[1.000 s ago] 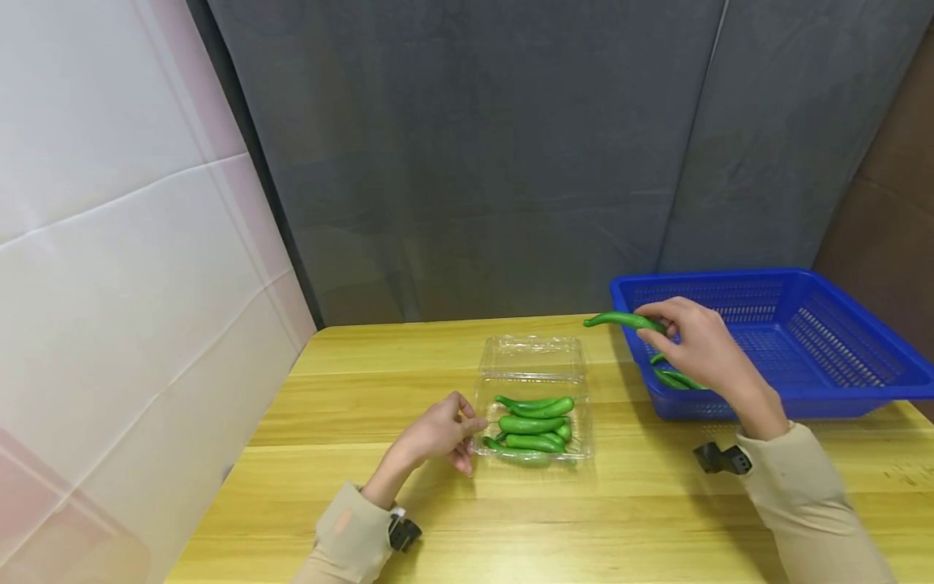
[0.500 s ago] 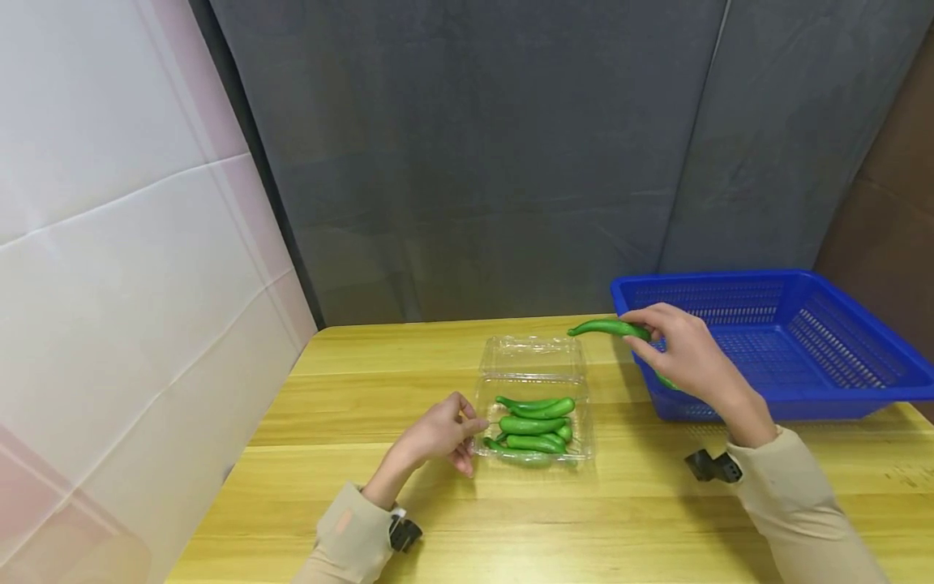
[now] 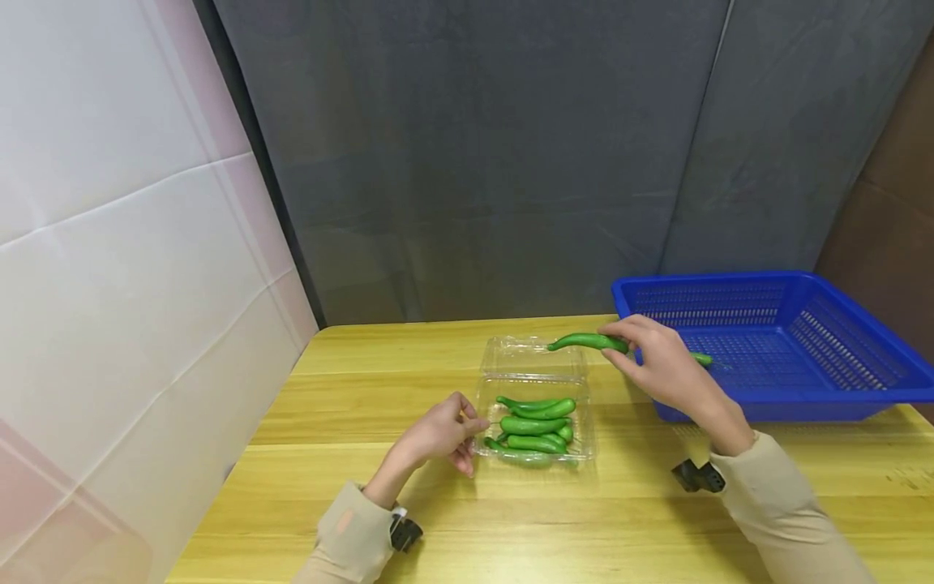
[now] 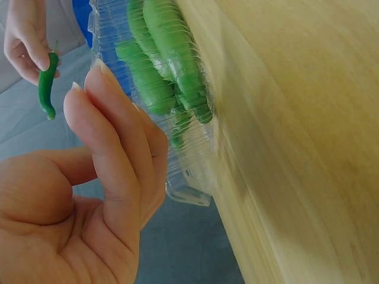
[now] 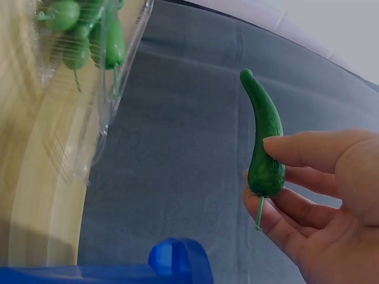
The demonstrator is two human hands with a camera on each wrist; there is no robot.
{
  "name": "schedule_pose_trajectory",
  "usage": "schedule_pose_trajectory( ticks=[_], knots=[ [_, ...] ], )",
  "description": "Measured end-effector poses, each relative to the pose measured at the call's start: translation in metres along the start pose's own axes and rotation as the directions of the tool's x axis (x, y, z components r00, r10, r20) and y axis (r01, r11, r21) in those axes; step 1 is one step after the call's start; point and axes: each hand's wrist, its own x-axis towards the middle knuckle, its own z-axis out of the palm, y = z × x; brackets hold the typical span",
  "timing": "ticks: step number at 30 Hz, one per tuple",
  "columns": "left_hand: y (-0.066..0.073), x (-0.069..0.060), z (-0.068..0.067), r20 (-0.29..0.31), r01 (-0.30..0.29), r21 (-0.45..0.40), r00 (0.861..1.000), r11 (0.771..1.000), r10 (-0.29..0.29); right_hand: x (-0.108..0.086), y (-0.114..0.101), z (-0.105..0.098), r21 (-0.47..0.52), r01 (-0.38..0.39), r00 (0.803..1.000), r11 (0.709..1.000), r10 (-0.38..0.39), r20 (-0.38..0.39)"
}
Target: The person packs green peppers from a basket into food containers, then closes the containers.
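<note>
A clear plastic clamshell container (image 3: 581, 388) lies with its lid folded back on the table, and several green chili peppers (image 3: 535, 425) rest in its base. My left hand (image 3: 440, 430) pinches the container's left rim; in the left wrist view its curled fingers (image 4: 118, 136) partly cover the container wall. In my right hand (image 3: 660, 361) is one green chili pepper (image 5: 265, 142), held between thumb and fingers by its thick stem end. Its thin end points left, over the container's lid in the head view. The right hand hovers between the container and the blue basket.
A blue perforated plastic basket (image 3: 773, 396) stands on the right of the wooden table (image 3: 365, 405), with another green pepper (image 3: 702, 358) partly visible in it behind the right hand. A grey curtain (image 3: 467, 162) hangs behind the table, and a white panel (image 3: 131, 268) stands at the left.
My right hand has moved left and slightly down with the chili pepper, away from above the blue basket. The left hand and the container have stayed in place.
</note>
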Motion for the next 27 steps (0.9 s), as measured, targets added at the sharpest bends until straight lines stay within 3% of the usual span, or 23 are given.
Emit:
schedule_pose_trajectory(
  ticks=[9, 18, 27],
  knots=[
    [0.000, 0.000, -0.001, 0.004, -0.004, -0.002, 1.000, 1.000, 0.004, 0.000, -0.001, 0.015, 0.066, 0.014, 1.000, 0.998, -0.016, 0.022],
    [0.001, 0.000, -0.001, 0.000, 0.006, -0.006, 1.000, 1.000, -0.006, 0.000, -0.004, 0.030, 0.073, 0.090, 0.995, 0.993, -0.093, 0.038],
    [0.000, 0.000, -0.001, 0.000, 0.014, -0.002, 1.000, 1.000, -0.014, -0.001, -0.004, 0.045, 0.059, 0.119, 0.991, 0.991, -0.122, 0.057]
  ],
)
